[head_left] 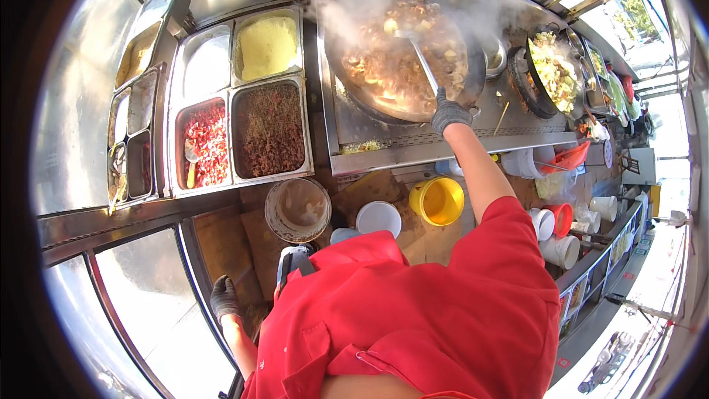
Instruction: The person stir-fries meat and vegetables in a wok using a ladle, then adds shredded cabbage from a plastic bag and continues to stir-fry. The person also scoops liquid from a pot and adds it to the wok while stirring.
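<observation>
My right hand [451,116], in a grey knit glove, grips the metal handle of a long cooking ladle or spatula [424,61]. The tool's head rests in a brown stew with pale chunks [382,75], and part of it is hidden by food and steam. The stew simmers in a large round wok [475,75] set into a steel stove top [354,133]. Down at my left side hangs my left hand [224,298], also gloved, near a framed glass panel [160,282]. It appears to hold nothing; its fingers are partly turned from view.
Left of the stove stand steel pans of chopped red peppers [207,127], dark spice [268,133] and yellow powder [268,47]. A second wok [554,75] of yellowish food sits rightward. On the floor are a yellow bucket [436,201], a white bucket [379,218] and a stained bucket [298,210].
</observation>
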### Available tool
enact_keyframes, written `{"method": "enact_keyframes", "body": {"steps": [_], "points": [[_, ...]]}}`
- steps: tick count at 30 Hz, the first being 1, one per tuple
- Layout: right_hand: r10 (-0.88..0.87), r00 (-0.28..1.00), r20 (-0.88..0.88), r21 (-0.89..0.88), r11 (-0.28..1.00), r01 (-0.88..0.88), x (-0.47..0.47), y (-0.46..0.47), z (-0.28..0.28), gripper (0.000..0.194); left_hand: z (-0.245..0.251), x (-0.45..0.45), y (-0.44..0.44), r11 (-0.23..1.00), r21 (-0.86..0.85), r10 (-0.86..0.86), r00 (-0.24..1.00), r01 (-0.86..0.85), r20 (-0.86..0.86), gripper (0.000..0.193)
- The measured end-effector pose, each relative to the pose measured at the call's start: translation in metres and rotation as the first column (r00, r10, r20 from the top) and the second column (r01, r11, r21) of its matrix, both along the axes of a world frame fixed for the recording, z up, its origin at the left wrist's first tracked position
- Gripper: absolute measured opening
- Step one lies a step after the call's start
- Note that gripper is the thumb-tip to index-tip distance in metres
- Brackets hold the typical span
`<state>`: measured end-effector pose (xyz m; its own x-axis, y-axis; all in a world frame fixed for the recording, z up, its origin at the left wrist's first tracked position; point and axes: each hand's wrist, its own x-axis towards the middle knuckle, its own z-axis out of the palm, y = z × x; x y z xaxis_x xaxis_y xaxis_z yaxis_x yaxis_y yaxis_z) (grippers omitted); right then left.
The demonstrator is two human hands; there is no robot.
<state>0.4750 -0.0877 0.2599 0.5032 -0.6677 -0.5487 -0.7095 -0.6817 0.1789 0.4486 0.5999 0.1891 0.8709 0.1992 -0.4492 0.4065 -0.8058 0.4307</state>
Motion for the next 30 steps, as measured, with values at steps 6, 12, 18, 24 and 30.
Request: {"method": "enact_keyframes", "body": {"steps": [6, 12, 18, 24, 30], "points": [[-0.005, 0.998, 0.060, 0.006, 1.000, 0.004, -0.037, 0.012, -0.005, 0.075, 0.010, -0.003, -0.013, 0.996, 0.023, -0.080, 0.996, 0.081, -0.030, 0.025], [-0.051, 0.990, 0.133, 0.075, 0.996, 0.041, -0.068, 0.048, 0.001, 0.071, 0.002, 0.016, -0.014, 0.969, 0.000, -0.245, 0.969, 0.245, -0.020, 0.025], [-0.183, 0.928, 0.326, 0.154, 0.978, 0.139, -0.095, 0.101, 0.011, 0.065, -0.018, 0.030, -0.007, 0.902, 0.071, -0.418, 0.903, 0.425, -0.096, 0.024], [-0.388, 0.683, 0.619, 0.371, 0.911, 0.181, -0.141, 0.142, -0.004, 0.036, -0.050, 0.014, 0.026, 0.843, 0.089, -0.500, 0.835, 0.530, -0.230, 0.025], [-0.647, 0.183, 0.740, 0.607, 0.760, 0.233, -0.226, 0.188, -0.053, 0.030, -0.097, 0.006, 0.040, 0.794, 0.018, -0.577, 0.763, 0.608, -0.292, 0.028]]}}
